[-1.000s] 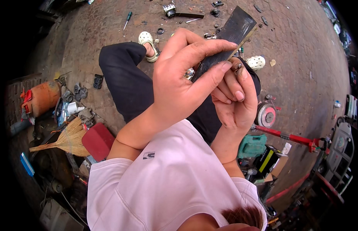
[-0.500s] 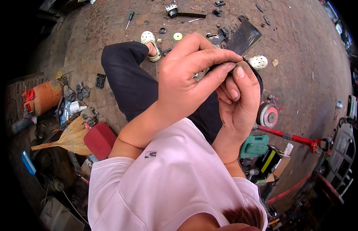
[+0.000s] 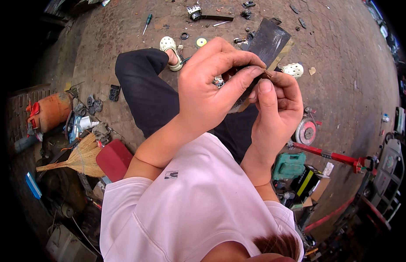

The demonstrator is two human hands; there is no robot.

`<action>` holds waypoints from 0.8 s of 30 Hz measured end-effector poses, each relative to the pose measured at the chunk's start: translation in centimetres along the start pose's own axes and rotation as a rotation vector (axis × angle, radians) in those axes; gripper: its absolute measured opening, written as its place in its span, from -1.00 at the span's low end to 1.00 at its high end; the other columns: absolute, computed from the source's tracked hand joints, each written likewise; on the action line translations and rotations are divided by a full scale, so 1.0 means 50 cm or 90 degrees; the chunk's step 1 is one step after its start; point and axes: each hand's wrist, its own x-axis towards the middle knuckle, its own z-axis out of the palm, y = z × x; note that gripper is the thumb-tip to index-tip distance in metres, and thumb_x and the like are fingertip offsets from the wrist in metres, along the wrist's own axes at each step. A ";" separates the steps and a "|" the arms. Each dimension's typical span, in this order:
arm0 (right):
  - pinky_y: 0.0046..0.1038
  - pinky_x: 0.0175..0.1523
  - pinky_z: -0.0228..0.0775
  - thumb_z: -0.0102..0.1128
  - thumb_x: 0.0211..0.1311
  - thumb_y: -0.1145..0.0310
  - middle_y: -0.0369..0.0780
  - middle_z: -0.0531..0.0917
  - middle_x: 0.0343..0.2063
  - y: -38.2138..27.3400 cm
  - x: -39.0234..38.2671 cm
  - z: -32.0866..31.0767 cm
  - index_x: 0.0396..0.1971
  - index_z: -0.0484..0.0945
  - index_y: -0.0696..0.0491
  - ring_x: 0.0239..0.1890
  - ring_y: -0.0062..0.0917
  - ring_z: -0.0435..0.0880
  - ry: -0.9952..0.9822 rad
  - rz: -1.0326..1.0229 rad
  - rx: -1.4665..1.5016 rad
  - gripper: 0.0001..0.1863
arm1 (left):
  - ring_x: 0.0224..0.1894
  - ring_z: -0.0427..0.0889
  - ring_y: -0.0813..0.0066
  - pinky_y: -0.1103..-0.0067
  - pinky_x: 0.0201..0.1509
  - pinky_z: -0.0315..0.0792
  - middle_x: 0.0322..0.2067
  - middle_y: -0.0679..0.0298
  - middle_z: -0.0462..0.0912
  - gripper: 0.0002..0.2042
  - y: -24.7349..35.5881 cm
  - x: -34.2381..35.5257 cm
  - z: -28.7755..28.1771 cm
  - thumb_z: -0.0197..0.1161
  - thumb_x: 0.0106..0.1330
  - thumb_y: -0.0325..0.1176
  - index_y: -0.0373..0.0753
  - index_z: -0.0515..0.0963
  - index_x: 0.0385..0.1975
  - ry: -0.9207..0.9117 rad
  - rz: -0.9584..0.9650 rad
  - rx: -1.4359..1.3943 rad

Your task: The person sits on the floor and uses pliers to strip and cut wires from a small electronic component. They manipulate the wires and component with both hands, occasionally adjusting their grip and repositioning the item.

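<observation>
A dark, flat strip (image 3: 267, 38) with a tan edge along its right side is between my hands, tilted. It runs from beyond my fingers down behind them, with its lower end near my lap. My left hand (image 3: 214, 78) is closed, thumb and forefinger pinched at the strip's edge. Against those fingertips, my right hand (image 3: 277, 98) pinches with thumb and forefinger, its other fingers curled by the strip. A small brown bit (image 3: 267, 74) shows where the fingertips meet; whether it belongs to the strip I cannot tell.
On the brick floor ahead lie a screwdriver (image 3: 147, 24), a yellow disc (image 3: 201, 42) and a metal block (image 3: 194, 12). A broom (image 3: 80, 158) and an orange gas cylinder (image 3: 54, 111) are at left. Right are a brake disc (image 3: 306, 131), red bar (image 3: 325, 153) and green case (image 3: 289, 166).
The strip has turned so that its tan edge now shows, and more of it appears below my fingers. My right hand has shifted slightly right; its fingers remain against the left fingertips.
</observation>
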 end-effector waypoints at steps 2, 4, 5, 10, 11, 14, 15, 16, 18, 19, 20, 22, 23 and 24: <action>-0.73 -0.42 0.42 0.24 0.19 0.50 -0.23 0.64 -0.48 0.002 0.000 -0.001 -0.27 0.48 0.23 -0.50 -0.72 0.58 -0.001 -0.012 -0.009 -0.82 | -0.38 0.48 0.60 0.70 -0.34 0.35 -0.41 0.26 0.60 -0.89 -0.001 -0.001 0.001 0.30 0.12 -0.59 -0.37 0.63 -0.34 0.000 0.005 -0.002; -0.74 -0.43 0.41 0.23 0.20 0.50 -0.23 0.64 -0.48 0.001 -0.001 0.000 -0.27 0.47 0.22 -0.50 -0.72 0.58 0.003 -0.010 -0.006 -0.83 | -0.38 0.49 0.60 0.70 -0.33 0.35 -0.41 0.27 0.61 -0.89 -0.001 -0.001 0.000 0.30 0.13 -0.59 -0.37 0.63 -0.34 -0.003 0.008 0.000; -0.74 -0.43 0.40 0.23 0.20 0.49 -0.23 0.64 -0.48 0.000 -0.001 0.001 -0.27 0.47 0.22 -0.50 -0.72 0.58 0.005 -0.009 -0.005 -0.83 | -0.38 0.49 0.60 0.70 -0.33 0.35 -0.41 0.27 0.61 -0.89 0.001 0.000 0.000 0.30 0.13 -0.59 -0.37 0.63 -0.34 -0.006 0.009 0.003; -0.74 -0.41 0.39 0.22 0.21 0.49 -0.24 0.63 -0.48 -0.003 0.002 0.002 -0.28 0.46 0.21 -0.49 -0.72 0.58 0.002 -0.012 -0.001 -0.85 | -0.37 0.49 0.60 0.69 -0.32 0.35 -0.40 0.26 0.60 -0.89 0.002 -0.001 -0.001 0.29 0.14 -0.59 -0.38 0.62 -0.33 -0.012 0.003 -0.002; -0.74 -0.41 0.38 0.22 0.22 0.49 -0.24 0.63 -0.49 -0.002 0.002 0.002 -0.29 0.46 0.21 -0.49 -0.73 0.58 0.004 -0.013 -0.006 -0.85 | -0.37 0.49 0.60 0.69 -0.32 0.35 -0.40 0.26 0.60 -0.89 0.000 -0.001 0.001 0.29 0.14 -0.59 -0.38 0.62 -0.33 -0.010 0.002 -0.007; -0.75 -0.39 0.38 0.21 0.22 0.49 -0.24 0.63 -0.48 -0.001 0.002 0.000 -0.29 0.46 0.21 -0.49 -0.73 0.58 0.000 -0.023 -0.028 -0.85 | -0.37 0.48 0.60 0.70 -0.31 0.35 -0.39 0.25 0.59 -0.90 0.002 -0.002 0.001 0.28 0.15 -0.59 -0.39 0.62 -0.33 -0.010 -0.008 -0.012; -0.75 -0.39 0.38 0.21 0.22 0.50 -0.25 0.63 -0.47 -0.002 0.001 0.000 -0.28 0.46 0.21 -0.49 -0.73 0.58 0.002 -0.033 -0.042 -0.85 | -0.37 0.48 0.60 0.70 -0.31 0.35 -0.39 0.25 0.59 -0.90 0.003 -0.002 0.001 0.27 0.15 -0.59 -0.39 0.62 -0.33 -0.011 -0.012 -0.011; -0.75 -0.38 0.38 0.21 0.22 0.50 -0.25 0.63 -0.47 -0.005 0.000 0.000 -0.27 0.46 0.21 -0.48 -0.73 0.58 0.004 -0.044 -0.056 -0.85 | -0.37 0.48 0.59 0.70 -0.31 0.34 -0.39 0.25 0.58 -0.90 0.002 -0.002 0.001 0.27 0.15 -0.59 -0.39 0.62 -0.33 -0.009 -0.010 -0.013; -0.75 -0.35 0.39 0.21 0.22 0.51 -0.24 0.64 -0.44 -0.007 0.000 0.001 -0.25 0.47 0.22 -0.45 -0.72 0.59 0.014 -0.066 -0.075 -0.84 | -0.37 0.48 0.59 0.70 -0.31 0.34 -0.39 0.26 0.58 -0.90 0.001 -0.002 0.002 0.27 0.15 -0.59 -0.40 0.62 -0.34 -0.007 -0.005 -0.017; -0.74 -0.33 0.40 0.21 0.21 0.51 -0.23 0.64 -0.41 -0.007 0.000 0.001 -0.24 0.47 0.22 -0.43 -0.72 0.59 0.021 -0.077 -0.079 -0.83 | -0.37 0.48 0.59 0.70 -0.31 0.34 -0.40 0.26 0.58 -0.90 0.002 -0.002 0.001 0.28 0.15 -0.59 -0.40 0.62 -0.34 -0.012 -0.004 -0.008; -0.74 -0.31 0.40 0.21 0.21 0.52 -0.22 0.64 -0.38 -0.006 0.000 0.002 -0.23 0.48 0.23 -0.41 -0.72 0.60 0.028 -0.088 -0.083 -0.83 | -0.37 0.48 0.59 0.70 -0.31 0.34 -0.40 0.26 0.58 -0.90 0.005 -0.001 0.000 0.28 0.14 -0.59 -0.39 0.62 -0.34 -0.017 -0.002 0.002; -0.71 -0.22 0.42 0.20 0.21 0.55 -0.20 0.64 -0.31 0.001 -0.001 0.001 -0.21 0.48 0.24 -0.34 -0.69 0.61 0.027 -0.110 -0.073 -0.82 | -0.37 0.48 0.59 0.70 -0.32 0.34 -0.40 0.26 0.58 -0.89 0.006 -0.001 -0.001 0.28 0.13 -0.60 -0.39 0.62 -0.34 -0.019 0.007 0.011; -0.69 -0.18 0.43 0.20 0.21 0.56 -0.19 0.64 -0.28 0.005 -0.001 0.000 -0.21 0.48 0.24 -0.30 -0.68 0.61 0.027 -0.122 -0.068 -0.82 | -0.38 0.48 0.59 0.70 -0.33 0.34 -0.40 0.26 0.57 -0.88 0.005 -0.001 -0.001 0.29 0.13 -0.60 -0.39 0.62 -0.33 -0.016 0.016 0.012; -0.67 -0.14 0.44 0.19 0.21 0.57 -0.17 0.63 -0.26 0.008 -0.001 -0.001 -0.20 0.48 0.25 -0.27 -0.65 0.62 0.028 -0.132 -0.066 -0.82 | -0.38 0.47 0.60 0.70 -0.33 0.34 -0.41 0.27 0.57 -0.87 0.004 -0.001 0.000 0.29 0.12 -0.60 -0.38 0.62 -0.32 -0.012 0.024 0.012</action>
